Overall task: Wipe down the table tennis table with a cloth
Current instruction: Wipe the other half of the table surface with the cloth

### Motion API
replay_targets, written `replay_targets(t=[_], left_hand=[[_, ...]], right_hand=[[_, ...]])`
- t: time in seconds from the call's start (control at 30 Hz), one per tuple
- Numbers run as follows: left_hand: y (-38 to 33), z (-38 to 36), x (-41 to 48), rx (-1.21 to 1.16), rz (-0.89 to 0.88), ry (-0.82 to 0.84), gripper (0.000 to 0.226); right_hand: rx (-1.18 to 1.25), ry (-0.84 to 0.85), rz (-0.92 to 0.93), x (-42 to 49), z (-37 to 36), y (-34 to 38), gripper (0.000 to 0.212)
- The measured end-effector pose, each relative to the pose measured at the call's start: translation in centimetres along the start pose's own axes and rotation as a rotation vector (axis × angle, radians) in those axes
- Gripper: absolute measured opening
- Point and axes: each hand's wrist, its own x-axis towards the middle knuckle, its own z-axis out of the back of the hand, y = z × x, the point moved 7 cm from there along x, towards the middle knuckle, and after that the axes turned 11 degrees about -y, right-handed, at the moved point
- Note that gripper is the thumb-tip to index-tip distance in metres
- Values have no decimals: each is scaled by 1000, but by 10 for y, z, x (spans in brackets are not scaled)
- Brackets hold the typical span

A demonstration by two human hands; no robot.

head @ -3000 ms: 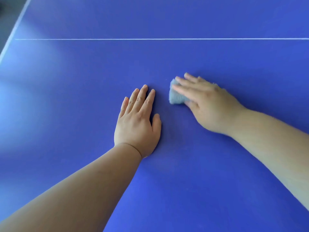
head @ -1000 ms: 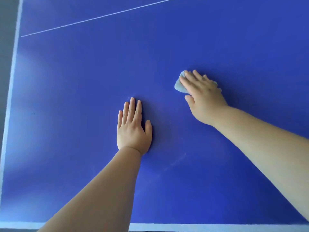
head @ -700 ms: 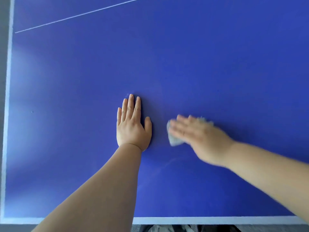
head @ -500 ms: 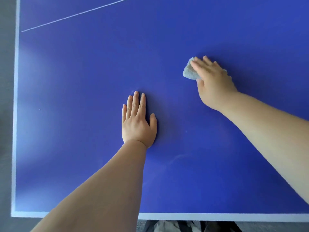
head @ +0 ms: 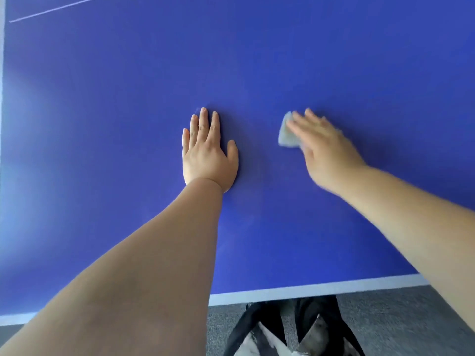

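The blue table tennis table fills most of the view. A small grey-blue cloth lies on it right of centre. My right hand presses on the cloth with straight fingers and is blurred by motion; most of the cloth is hidden under the hand. My left hand rests flat on the table, fingers straight and together, a short way left of the cloth.
A white edge line marks the table's near edge, with grey carpet below it. A thin white line crosses the far left corner. My legs and shoes show under the near edge.
My right hand slid the cloth back toward me and to the left, after sweeping away half a second ago. The left hand stays planted. The view has tilted down, showing more floor.
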Motion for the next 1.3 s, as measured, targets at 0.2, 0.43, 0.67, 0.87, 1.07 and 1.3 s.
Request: replay_targets(t=[0.2, 0.43, 0.67, 0.87, 1.07, 1.3], left_hand=[[-4, 5, -15, -15, -50, 34, 67], [14, 18, -135, -53, -108, 87, 69], [29, 9, -147, 9, -101, 24, 72], [28, 12, -147, -10, -102, 33, 73], [29, 10, -145, 0, -106, 43, 74], [32, 8, -146, -6, -127, 28, 74]], right_hand=[[-45, 13, 213, -107, -28, 62, 69], [-67, 221, 394, -178, -30, 76, 84], [-143, -5, -30, -58, -30, 50, 77], [-80, 128, 350, -240, -43, 95, 57], [-158, 181, 270, -191, -28, 60, 68], [-215, -96, 19, -150, -34, 81, 54]])
